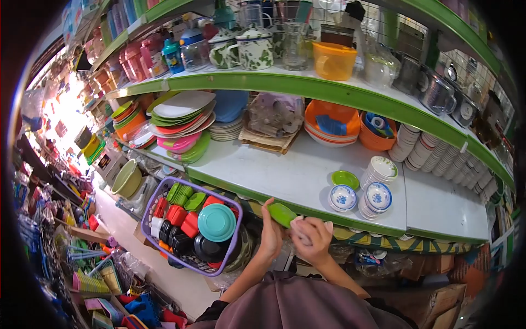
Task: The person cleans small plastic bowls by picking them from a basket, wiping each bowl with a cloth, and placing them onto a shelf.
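My left hand (269, 236) holds a small green dish (281, 215) in front of the shelf's green edge. Close beside it, my right hand (312, 239) is closed around a pale, crumpled cloth-like thing (300, 230) against the dish's right side. On the white shelf (263, 175), to the right of my hands, another green dish (345, 179) lies near stacks of small bowls: a blue-patterned one (343, 198), a second blue-rimmed stack (378, 197) and a green-patterned stack (382, 169).
A purple basket (147, 219) of coloured dishes stands below the shelf at left. Stacked plates (183, 109), orange bowls (331, 123) and rows of cups (424, 148) line the shelf's back. The upper shelf (307, 82) holds mugs and jugs.
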Demonstrator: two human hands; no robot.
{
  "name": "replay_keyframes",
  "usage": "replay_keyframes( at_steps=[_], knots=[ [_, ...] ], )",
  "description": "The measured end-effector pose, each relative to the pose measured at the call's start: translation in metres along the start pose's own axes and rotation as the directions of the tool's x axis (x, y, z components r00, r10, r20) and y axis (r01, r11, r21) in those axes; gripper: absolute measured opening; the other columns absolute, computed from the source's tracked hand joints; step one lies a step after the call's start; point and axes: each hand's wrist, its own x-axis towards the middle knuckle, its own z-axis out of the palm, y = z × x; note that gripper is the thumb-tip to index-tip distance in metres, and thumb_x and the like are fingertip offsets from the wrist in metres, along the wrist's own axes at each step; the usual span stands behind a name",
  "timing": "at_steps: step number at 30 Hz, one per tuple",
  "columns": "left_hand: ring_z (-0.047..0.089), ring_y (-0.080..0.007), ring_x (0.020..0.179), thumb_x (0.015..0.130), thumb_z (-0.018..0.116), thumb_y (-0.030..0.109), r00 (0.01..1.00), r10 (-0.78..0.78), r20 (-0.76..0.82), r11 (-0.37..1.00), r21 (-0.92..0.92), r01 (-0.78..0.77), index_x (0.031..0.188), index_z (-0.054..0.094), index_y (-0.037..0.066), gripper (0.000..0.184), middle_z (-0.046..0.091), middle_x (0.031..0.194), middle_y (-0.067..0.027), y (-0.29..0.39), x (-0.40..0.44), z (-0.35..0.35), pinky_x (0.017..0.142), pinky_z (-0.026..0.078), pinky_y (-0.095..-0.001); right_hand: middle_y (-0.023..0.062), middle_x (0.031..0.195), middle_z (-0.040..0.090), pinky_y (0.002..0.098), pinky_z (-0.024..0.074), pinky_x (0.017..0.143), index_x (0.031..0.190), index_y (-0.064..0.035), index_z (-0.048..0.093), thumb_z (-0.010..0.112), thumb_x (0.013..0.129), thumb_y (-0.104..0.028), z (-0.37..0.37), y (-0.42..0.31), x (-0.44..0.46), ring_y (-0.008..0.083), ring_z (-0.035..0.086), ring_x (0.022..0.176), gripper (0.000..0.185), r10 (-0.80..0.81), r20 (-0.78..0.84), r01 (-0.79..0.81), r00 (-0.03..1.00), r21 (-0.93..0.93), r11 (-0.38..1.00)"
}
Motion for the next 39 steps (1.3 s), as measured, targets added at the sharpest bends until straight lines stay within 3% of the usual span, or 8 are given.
replay_keyframes(
  at_steps=[2, 7, 11, 14, 17, 29, 34, 39],
  knots=[
    [0.058, -0.0227, 0.099, 0.1, 0.025, 0.056, 0.999, -0.011, 0.034, 0.994, 0.109, 0.007, 0.139, 0.031, 0.012, 0.058, 0.054, 0.106, -0.0077, -0.006, 0.0, 0.008, 0.087, 0.052, -0.0399, 0.0148, 0.091, 0.061, 0.0323, 0.0498, 0.067, 0.098, -0.0006, 0.063, 0.077, 0.067, 0.003, -0.01, 0.008, 0.003, 0.0255, 0.062, 0.076, 0.035, 0.13, -0.077, -0.133, 0.989, -0.03, 0.991],
    [0.062, -0.0134, 0.075, 0.098, 0.05, 0.009, 0.924, 0.307, 0.229, 0.733, 0.562, -0.384, 0.113, 0.063, -0.002, 0.023, 0.055, 0.09, -0.0069, -0.023, 0.02, 0.014, 0.069, 0.053, -0.0263, 0.0136, 0.093, 0.063, 0.0306, 0.0486, 0.076, 0.098, 0.0037, 0.061, 0.071, 0.076, 0.004, -0.034, 0.03, 0.017, 0.0212, 0.061, 0.083, 0.024, 0.422, -0.271, -0.43, 0.865, 0.035, 0.902],
    [0.061, -0.0121, 0.061, 0.095, 0.055, 0.01, 0.9, 0.25, 0.356, 0.584, 0.686, -0.434, 0.11, 0.064, -0.005, 0.023, 0.059, 0.079, -0.0081, -0.029, 0.064, 0.037, 0.059, 0.048, -0.024, 0.0122, 0.099, 0.062, 0.03, 0.0458, 0.085, 0.103, 0.0036, 0.059, 0.07, 0.08, -0.001, -0.056, 0.047, 0.024, 0.0193, 0.06, 0.094, 0.026, 0.523, -0.304, -0.542, 0.796, 0.027, 0.84],
    [0.06, -0.0105, 0.06, 0.095, 0.057, 0.013, 0.94, 0.193, 0.282, 0.788, 0.526, -0.32, 0.112, 0.064, -0.005, 0.026, 0.062, 0.077, -0.0087, -0.055, 0.117, 0.054, 0.058, 0.05, -0.0235, 0.0091, 0.103, 0.062, 0.0284, 0.0455, 0.086, 0.106, 0.0023, 0.059, 0.069, 0.081, -0.002, -0.072, 0.045, 0.021, 0.0156, 0.058, 0.095, 0.027, 0.643, -0.329, -0.573, 0.691, 0.294, 0.765],
    [0.064, -0.016, 0.059, 0.094, 0.055, 0.016, 0.945, 0.089, 0.314, 0.746, 0.608, -0.272, 0.114, 0.065, -0.001, 0.028, 0.065, 0.072, -0.0133, -0.08, 0.159, 0.071, 0.058, 0.048, -0.0268, 0.0076, 0.105, 0.061, 0.0271, 0.0447, 0.087, 0.108, 0.0013, 0.058, 0.07, 0.082, -0.002, -0.089, 0.042, 0.007, 0.0134, 0.056, 0.097, 0.029, 0.698, -0.26, -0.618, 0.667, 0.331, 0.713],
    [0.067, -0.0285, 0.075, 0.09, 0.055, 0.036, 0.93, -0.054, 0.364, 0.135, 0.925, -0.354, 0.108, 0.071, 0.011, 0.034, 0.07, 0.08, -0.0107, -0.109, 0.178, 0.078, 0.067, 0.052, -0.0385, 0.006, 0.103, 0.059, 0.0262, 0.0433, 0.087, 0.108, 0.0011, 0.059, 0.072, 0.08, -0.004, -0.115, 0.035, -0.045, 0.0129, 0.055, 0.096, 0.032, 0.849, -0.215, -0.745, 0.483, 0.408, 0.528],
    [0.06, -0.0233, 0.064, 0.09, 0.06, 0.029, 0.898, 0.158, 0.41, 0.29, 0.85, -0.439, 0.107, 0.07, 0.008, 0.029, 0.065, 0.081, -0.0132, -0.072, 0.132, 0.063, 0.06, 0.046, -0.0349, 0.0051, 0.107, 0.055, 0.0269, 0.0398, 0.092, 0.112, -0.0021, 0.055, 0.074, 0.075, -0.004, -0.104, 0.032, -0.037, 0.0135, 0.051, 0.102, 0.041, 0.811, -0.142, -0.754, 0.568, 0.305, 0.582],
    [0.053, -0.0169, 0.06, 0.089, 0.062, 0.014, 0.925, 0.294, 0.242, 0.416, 0.838, -0.352, 0.101, 0.07, 0.007, 0.016, 0.058, 0.075, -0.0083, -0.036, 0.053, -0.011, 0.056, 0.042, -0.0292, 0.006, 0.106, 0.058, 0.0285, 0.0419, 0.091, 0.111, -0.0013, 0.056, 0.076, 0.07, -0.004, -0.059, 0.043, -0.034, 0.0141, 0.054, 0.102, 0.046, 0.768, 0.26, -0.796, 0.586, 0.366, 0.483]
  ],
)
